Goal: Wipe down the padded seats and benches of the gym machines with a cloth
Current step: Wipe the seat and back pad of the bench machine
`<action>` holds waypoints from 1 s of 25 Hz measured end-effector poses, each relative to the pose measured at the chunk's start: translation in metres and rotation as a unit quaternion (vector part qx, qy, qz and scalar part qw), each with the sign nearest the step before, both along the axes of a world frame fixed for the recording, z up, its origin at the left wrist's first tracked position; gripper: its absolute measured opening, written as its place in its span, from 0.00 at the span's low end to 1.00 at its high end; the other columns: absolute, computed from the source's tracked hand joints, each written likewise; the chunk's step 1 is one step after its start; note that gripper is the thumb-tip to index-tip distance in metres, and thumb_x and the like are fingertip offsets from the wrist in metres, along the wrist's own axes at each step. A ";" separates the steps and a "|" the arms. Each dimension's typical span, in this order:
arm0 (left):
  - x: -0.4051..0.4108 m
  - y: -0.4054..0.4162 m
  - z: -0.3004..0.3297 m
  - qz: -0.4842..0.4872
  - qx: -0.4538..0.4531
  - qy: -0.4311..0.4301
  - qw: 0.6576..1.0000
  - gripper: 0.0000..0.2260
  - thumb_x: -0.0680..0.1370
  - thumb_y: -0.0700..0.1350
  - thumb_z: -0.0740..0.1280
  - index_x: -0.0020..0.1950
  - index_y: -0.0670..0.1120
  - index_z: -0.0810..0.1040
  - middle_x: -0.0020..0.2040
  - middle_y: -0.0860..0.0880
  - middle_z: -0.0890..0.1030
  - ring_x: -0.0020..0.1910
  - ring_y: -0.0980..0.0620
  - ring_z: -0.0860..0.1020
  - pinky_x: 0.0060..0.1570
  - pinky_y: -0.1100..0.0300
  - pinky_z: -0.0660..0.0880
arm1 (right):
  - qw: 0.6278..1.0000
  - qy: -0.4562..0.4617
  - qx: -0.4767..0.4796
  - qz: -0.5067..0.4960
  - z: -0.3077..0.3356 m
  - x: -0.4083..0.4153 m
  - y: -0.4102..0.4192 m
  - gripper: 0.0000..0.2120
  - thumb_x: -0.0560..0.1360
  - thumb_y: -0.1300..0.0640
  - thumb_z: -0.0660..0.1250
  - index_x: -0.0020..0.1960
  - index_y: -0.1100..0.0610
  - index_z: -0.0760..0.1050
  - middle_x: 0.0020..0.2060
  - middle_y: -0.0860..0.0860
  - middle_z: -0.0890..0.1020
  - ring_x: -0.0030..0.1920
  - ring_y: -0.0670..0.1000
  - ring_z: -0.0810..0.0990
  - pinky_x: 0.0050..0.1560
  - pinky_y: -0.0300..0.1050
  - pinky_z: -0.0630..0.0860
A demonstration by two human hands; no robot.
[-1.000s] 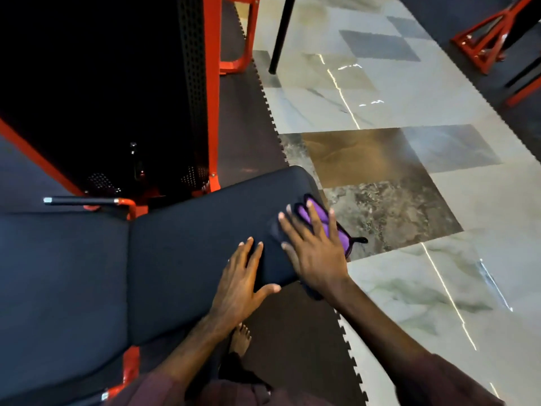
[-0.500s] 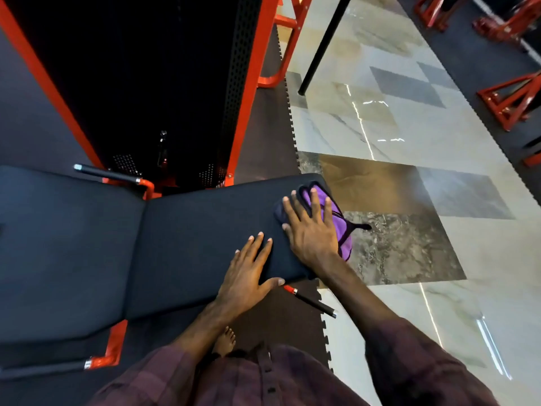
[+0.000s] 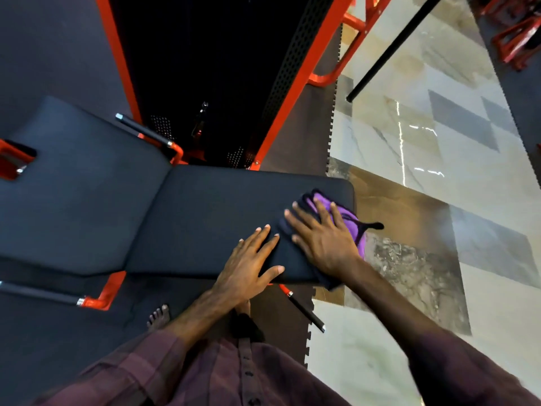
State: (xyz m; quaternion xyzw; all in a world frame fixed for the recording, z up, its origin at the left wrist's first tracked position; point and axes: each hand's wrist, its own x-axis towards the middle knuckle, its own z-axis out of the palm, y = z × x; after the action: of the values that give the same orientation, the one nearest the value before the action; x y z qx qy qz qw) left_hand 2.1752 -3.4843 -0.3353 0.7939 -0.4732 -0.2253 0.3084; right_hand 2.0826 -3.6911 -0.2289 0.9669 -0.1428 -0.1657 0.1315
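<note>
A black padded seat (image 3: 222, 218) of a red-framed gym machine lies across the middle of the view, joined on the left to a larger black back pad (image 3: 79, 183). A purple and black cloth (image 3: 349, 219) lies on the seat's right end, partly hanging over the edge. My right hand (image 3: 319, 235) presses flat on the cloth with fingers spread. Just left of it, my left hand (image 3: 248, 262) rests flat on the bare seat near its front edge, thumb out to the right.
The red frame (image 3: 295, 92) and a dark perforated weight-stack cover rise behind the seat. Black handles (image 3: 307, 312) stick out below the seat and at the left. Polished tile floor (image 3: 439, 171) lies to the right, with more red equipment (image 3: 515, 39) at top right. A bare foot (image 3: 159, 316) stands below.
The view has tilted and shifted, showing more of the back pad. My right hand with the cloth has stayed at the seat's right end; the left hand remains flat beside it.
</note>
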 end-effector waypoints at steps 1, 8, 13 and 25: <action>-0.001 -0.003 -0.001 0.019 -0.006 -0.001 1.000 0.35 0.82 0.68 0.56 0.86 0.54 0.57 0.87 0.53 0.48 0.85 0.54 0.46 0.82 0.42 0.54 | 0.999 0.001 0.026 0.041 0.010 -0.014 -0.014 0.28 0.85 0.38 0.49 0.84 0.41 0.58 0.82 0.44 0.63 0.83 0.61 0.58 0.80 0.68 0.54; -0.032 -0.021 -0.012 0.181 -0.060 -0.030 0.981 0.28 0.86 0.64 0.55 0.83 0.53 0.67 0.85 0.53 0.60 0.84 0.55 0.55 0.80 0.37 0.57 | 0.999 0.044 0.020 0.000 0.010 0.077 -0.072 0.28 0.86 0.39 0.43 0.85 0.41 0.47 0.85 0.44 0.53 0.83 0.66 0.53 0.80 0.70 0.51; -0.056 -0.035 -0.013 0.312 -0.035 -0.012 0.949 0.28 0.86 0.64 0.54 0.83 0.53 0.66 0.85 0.53 0.60 0.84 0.56 0.54 0.81 0.36 0.53 | 0.975 0.093 0.096 0.178 0.026 0.059 -0.113 0.29 0.83 0.34 0.43 0.83 0.36 0.57 0.83 0.43 0.61 0.80 0.65 0.62 0.77 0.68 0.61; -0.077 -0.048 -0.029 0.476 -0.005 0.054 0.878 0.32 0.83 0.70 0.49 0.83 0.57 0.64 0.86 0.53 0.58 0.85 0.58 0.49 0.81 0.35 0.44 | 0.975 0.166 0.072 0.130 0.009 0.110 -0.084 0.29 0.82 0.28 0.45 0.82 0.30 0.49 0.86 0.47 0.44 0.82 0.70 0.47 0.76 0.78 0.48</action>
State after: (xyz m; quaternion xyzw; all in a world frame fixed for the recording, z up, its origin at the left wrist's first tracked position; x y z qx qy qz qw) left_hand 2.0987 -3.5323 -0.3645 0.9084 -0.0215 -0.0917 0.4073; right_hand 2.1925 -3.7747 -0.2199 0.9431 0.0199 -0.3153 0.1037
